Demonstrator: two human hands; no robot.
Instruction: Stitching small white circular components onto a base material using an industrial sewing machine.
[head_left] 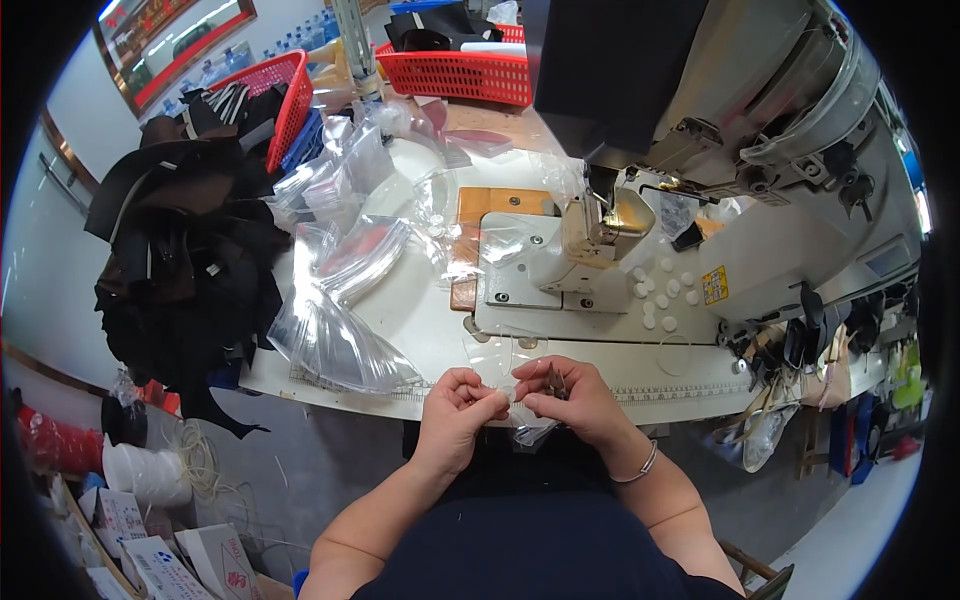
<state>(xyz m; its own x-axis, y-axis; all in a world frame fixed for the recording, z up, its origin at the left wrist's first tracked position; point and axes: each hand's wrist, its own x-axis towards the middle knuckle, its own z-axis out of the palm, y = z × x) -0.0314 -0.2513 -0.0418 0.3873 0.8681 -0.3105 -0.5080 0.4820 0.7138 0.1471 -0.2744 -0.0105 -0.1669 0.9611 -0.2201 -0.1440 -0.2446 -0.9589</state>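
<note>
Both my hands are together at the table's front edge. My left hand (pixel 460 408) is closed, thumb and fingers pinching a small white round disc (pixel 508 394) against clear plastic. My right hand (pixel 578 402) grips the edge of the same clear plastic piece (pixel 490 352), which stretches over the table edge and hangs down between the hands. Small dark metal thread snips (pixel 556 382) are also tucked in the right hand, blades pointing away from me. Beyond the hands stands a sewing machine (pixel 790 260) with its metal work plate (pixel 510 270). My right-hand fingertips are partly hidden.
Loose white discs (pixel 662 300) lie beside the machine. Clear plastic bags (pixel 345 340) are piled left of it. A heap of black material (pixel 190 270) covers the table's left end. Red baskets (pixel 455 80) stand at the back. A ruler strip (pixel 680 392) runs along the front edge.
</note>
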